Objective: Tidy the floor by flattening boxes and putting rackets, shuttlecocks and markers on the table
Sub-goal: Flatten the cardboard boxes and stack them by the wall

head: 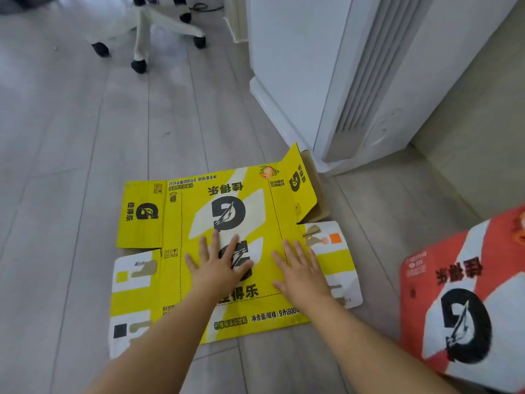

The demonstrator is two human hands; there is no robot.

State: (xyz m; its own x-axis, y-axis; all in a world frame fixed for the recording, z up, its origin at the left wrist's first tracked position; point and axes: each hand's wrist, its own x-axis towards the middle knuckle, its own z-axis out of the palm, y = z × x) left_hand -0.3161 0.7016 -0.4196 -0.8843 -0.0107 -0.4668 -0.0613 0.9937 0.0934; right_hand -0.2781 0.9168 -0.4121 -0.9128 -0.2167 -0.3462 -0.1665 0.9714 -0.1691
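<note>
Cardboard is the matter here: the yellow box lies collapsed on the floor, printed side up, near the middle of the view, and it is pressed down by both hands. The left hand is laid flat on its middle with the fingers straight and spread. The right hand is laid flat just beside it, toward the right crease, and nothing is gripped by either. The box is not fully flat: the far right flap is seen standing up at an angle, close to the foot of the white unit. It is judged that this flap may spring up again when the pressure is taken away, because the fold there has not been creased down. If weight is put only on the centre, the card could slide over the smooth floor, and the hands could slip forward with it. The raised flap could also be caught against the unit if the box is pushed away. A red box is seen at the right edge, near the right forearm; whether it is flattened cannot be told, and it could be knocked by the elbow. A chair base stands well apart at the top. No rackets, shuttlecocks, markers or table are in view, so most of the task is judged as not yet done.
</note>
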